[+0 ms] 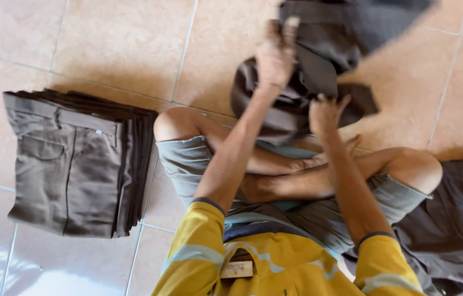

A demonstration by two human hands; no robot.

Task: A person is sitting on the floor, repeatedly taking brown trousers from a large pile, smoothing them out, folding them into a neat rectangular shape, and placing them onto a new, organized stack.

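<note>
I sit cross-legged on a tiled floor. A dark brown pair of trousers [324, 49] is bunched up in front of my knees, blurred by motion. My left hand [275, 57] grips the garment high up, near its waistband. My right hand [325, 114] holds a lower fold of the same garment, just above my crossed feet. The cloth partly hides the fingers of both hands.
A neat stack of several folded grey-brown trousers [72, 164] lies on the beige tiled floor [122, 49] to my left. Loose dark garments [456, 219] lie heaped by my right knee.
</note>
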